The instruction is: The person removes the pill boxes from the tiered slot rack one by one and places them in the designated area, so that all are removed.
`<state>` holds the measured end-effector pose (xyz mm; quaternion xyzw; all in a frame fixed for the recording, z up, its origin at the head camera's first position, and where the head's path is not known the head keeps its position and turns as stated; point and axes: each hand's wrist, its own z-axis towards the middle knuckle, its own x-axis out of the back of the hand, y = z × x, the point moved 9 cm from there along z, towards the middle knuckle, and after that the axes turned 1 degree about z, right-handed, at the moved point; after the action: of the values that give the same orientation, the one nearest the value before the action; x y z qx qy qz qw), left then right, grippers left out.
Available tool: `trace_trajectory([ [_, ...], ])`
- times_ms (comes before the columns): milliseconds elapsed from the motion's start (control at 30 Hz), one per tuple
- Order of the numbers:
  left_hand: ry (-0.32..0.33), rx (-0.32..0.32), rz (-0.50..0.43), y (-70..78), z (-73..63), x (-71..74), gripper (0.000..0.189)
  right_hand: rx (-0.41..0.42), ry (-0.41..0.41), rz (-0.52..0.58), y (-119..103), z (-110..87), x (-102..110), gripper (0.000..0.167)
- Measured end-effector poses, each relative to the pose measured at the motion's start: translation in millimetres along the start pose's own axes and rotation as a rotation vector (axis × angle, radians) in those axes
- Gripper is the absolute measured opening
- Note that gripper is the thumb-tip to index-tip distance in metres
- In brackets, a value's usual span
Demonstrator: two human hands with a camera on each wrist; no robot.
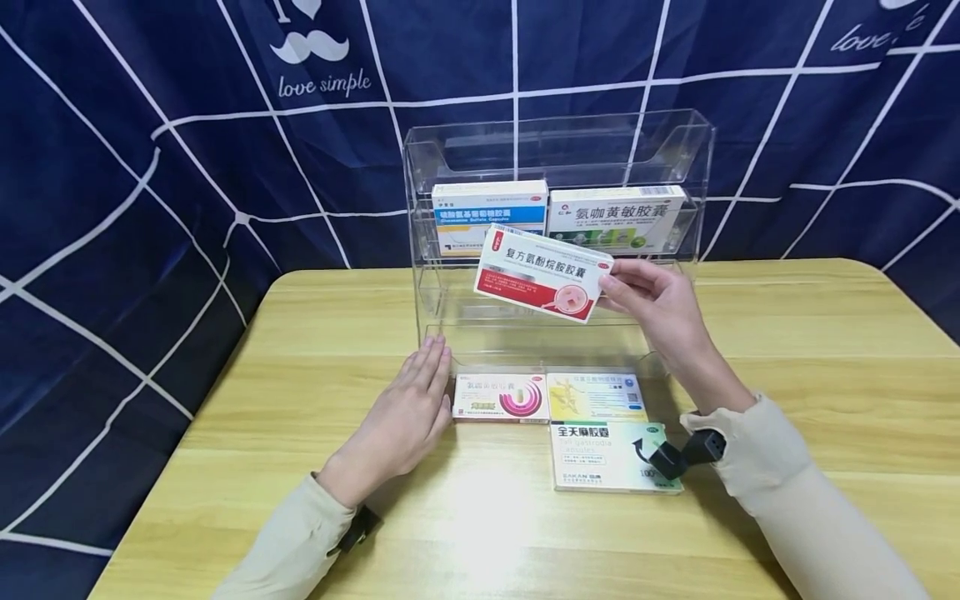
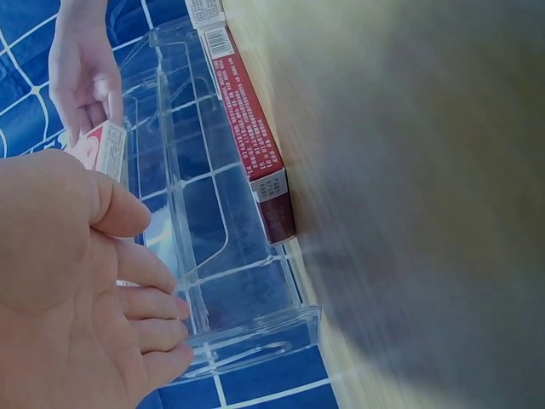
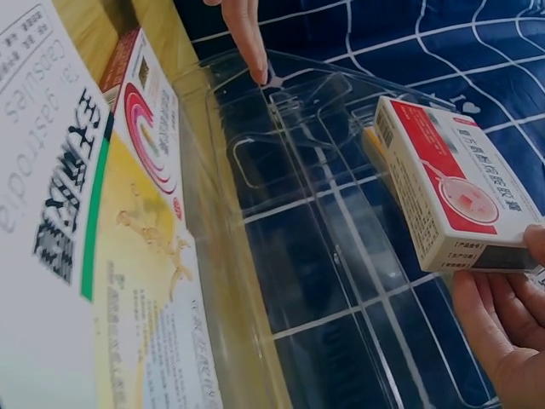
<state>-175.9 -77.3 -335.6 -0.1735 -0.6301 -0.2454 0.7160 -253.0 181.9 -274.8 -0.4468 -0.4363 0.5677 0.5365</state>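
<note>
My right hand (image 1: pixel 660 304) pinches the right end of a red and white medicine box (image 1: pixel 543 273), tilted in front of a clear tiered rack (image 1: pixel 558 150). In the right wrist view, thumb and fingers grip the end of this box (image 3: pixel 460 179). Fingers straight, my left hand (image 1: pixel 401 417) lies at the rack's lower left corner, beside a pink and white medicine box (image 1: pixel 498 398). The left wrist view shows its palm and fingers (image 2: pixel 145 319) against the clear plastic, holding nothing. Behind the held box, a blue and white box (image 1: pixel 487 208) and a green and white box (image 1: pixel 618 212) stand in the upper tier.
A yellow and white box (image 1: pixel 596 396) lies right of the pink one, in front of the rack. Nearer on the wooden table (image 1: pixel 300 350) is a green-edged capsule box (image 1: pixel 611 467). A dark blue gridded cloth (image 1: pixel 187 83) hangs behind and at the left.
</note>
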Motion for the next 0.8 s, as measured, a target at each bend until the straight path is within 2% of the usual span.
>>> trace_trajectory([
  [467,0.014,-0.004,0.005,0.7,-1.2,-0.8,0.057,-0.091,-0.057,-0.004,14,-9.5,1,0.023],
  [667,0.011,-0.005,0.014,0.9,-1.6,-0.8,0.057,-0.102,-0.061,-0.059,17,-12.2,2,0.024],
  [800,0.011,-0.005,0.014,0.4,-2.0,-1.7,0.057,-0.109,-0.072,-0.055,18,-15.2,1,0.023],
])
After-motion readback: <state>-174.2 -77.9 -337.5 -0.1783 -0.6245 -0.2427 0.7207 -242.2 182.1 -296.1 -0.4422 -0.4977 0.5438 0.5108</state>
